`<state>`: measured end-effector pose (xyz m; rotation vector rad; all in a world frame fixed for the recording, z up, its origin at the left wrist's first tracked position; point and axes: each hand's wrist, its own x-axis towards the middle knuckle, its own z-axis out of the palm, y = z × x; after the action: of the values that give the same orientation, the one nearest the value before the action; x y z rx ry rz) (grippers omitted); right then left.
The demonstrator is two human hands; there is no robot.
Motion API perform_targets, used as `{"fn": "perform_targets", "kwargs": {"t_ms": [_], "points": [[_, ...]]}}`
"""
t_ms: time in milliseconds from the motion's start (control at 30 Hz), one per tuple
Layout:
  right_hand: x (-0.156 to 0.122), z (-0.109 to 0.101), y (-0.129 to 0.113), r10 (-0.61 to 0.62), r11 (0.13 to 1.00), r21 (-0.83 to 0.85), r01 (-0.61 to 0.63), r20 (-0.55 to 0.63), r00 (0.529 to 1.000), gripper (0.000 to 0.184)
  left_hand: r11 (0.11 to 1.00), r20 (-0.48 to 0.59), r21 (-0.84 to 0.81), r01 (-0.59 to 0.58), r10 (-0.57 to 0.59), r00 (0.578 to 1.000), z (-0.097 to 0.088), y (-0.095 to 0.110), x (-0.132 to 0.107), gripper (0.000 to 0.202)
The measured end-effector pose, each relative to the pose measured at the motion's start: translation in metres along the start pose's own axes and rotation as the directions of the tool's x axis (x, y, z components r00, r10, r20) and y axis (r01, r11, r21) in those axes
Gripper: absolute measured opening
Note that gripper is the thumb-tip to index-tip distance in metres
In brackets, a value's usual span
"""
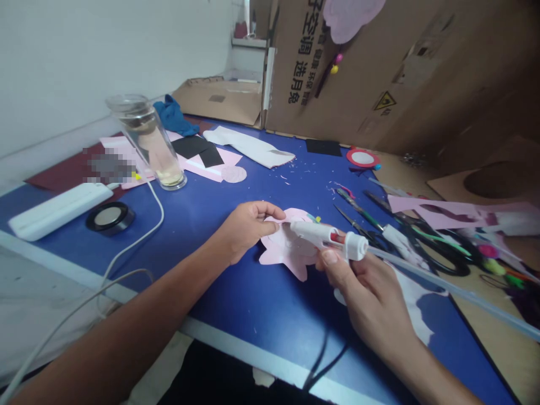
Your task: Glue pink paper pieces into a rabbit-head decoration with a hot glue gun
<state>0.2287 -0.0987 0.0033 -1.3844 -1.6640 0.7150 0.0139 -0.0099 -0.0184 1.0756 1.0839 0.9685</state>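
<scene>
My right hand (367, 287) is wrapped around a white hot glue gun (318, 233), with a long clear glue stick (455, 292) trailing out of its back to the right. The gun's nozzle points left, over a pale pink flower-shaped paper cutout (287, 256) on the blue table. At the cutout's upper left edge, my left hand (253, 225) pinches the paper between thumb and fingers, close to the nozzle tip. Part of the cutout lies hidden behind the gun and my hands.
A glass bottle (154, 146), a white power strip-like bar (61, 211) and a black tape roll (108, 218) stand left. Scissors (439, 253) and paper scraps crowd the right. Behind rises a large cardboard sheet (358, 84). A white cable (139, 239) crosses the left side.
</scene>
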Motion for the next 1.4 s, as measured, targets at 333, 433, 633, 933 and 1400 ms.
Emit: {"fn": "perform_targets", "kwargs": {"t_ms": [333, 433, 633, 933, 1400], "points": [[0.0002, 0.0, -0.002, 0.014, 1.0, 0.003, -0.014, 0.012, 1.0, 0.051, 1.0, 0.007, 0.01, -0.012, 0.012, 1.0, -0.0009, -0.0026, 0.0006, 0.02], [0.0004, 0.0002, -0.0019, 0.017, 1.0, 0.011, -0.017, 0.01, 1.0, 0.051, 1.0, 0.015, 0.01, -0.012, 0.011, 1.0, -0.0012, -0.0025, 0.0007, 0.02], [-0.0005, 0.0006, -0.0006, 0.014, 1.0, 0.006, -0.014, 0.024, 1.0, 0.052, 1.0, 0.002, 0.013, 0.001, -0.001, 1.0, -0.0008, -0.0021, 0.0009, 0.021], [0.0004, -0.001, 0.0013, 0.045, 0.999, 0.02, -0.045, -0.001, 0.999, 0.052, 1.0, 0.006, 0.017, -0.017, 0.017, 1.0, -0.0008, 0.0007, -0.0003, 0.021], [-0.0019, -0.0081, 0.0034, 0.093, 0.993, 0.084, -0.087, -0.075, 0.993, 0.056, 1.0, -0.063, 0.004, 0.004, -0.004, 0.998, -0.0047, -0.0034, 0.0037, 0.01]]}}
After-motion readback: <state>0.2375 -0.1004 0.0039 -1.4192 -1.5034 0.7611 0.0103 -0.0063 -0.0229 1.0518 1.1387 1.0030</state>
